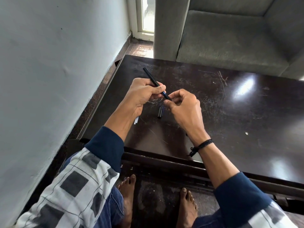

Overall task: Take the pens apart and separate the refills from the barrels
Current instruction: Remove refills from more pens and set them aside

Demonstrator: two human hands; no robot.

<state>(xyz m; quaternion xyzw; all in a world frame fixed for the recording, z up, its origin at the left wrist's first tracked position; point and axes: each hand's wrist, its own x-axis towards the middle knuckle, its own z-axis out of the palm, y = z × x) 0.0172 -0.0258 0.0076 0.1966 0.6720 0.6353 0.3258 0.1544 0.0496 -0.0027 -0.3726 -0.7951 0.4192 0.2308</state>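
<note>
A black pen (152, 78) is gripped by the left hand (143, 92); its near tip is pinched by the right hand (182, 106) above a dark table (230, 112).

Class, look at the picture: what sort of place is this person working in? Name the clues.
Most likely a living room at home: a grey sofa stands behind a low dark table, a window or glass door fills the corner, and the person's bare feet rest on the floor.

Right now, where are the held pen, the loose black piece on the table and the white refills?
pen (151, 77), head view, mid barrel.
loose black piece (160, 112), head view, its middle.
white refills (136, 120), head view, exposed ends.
</note>
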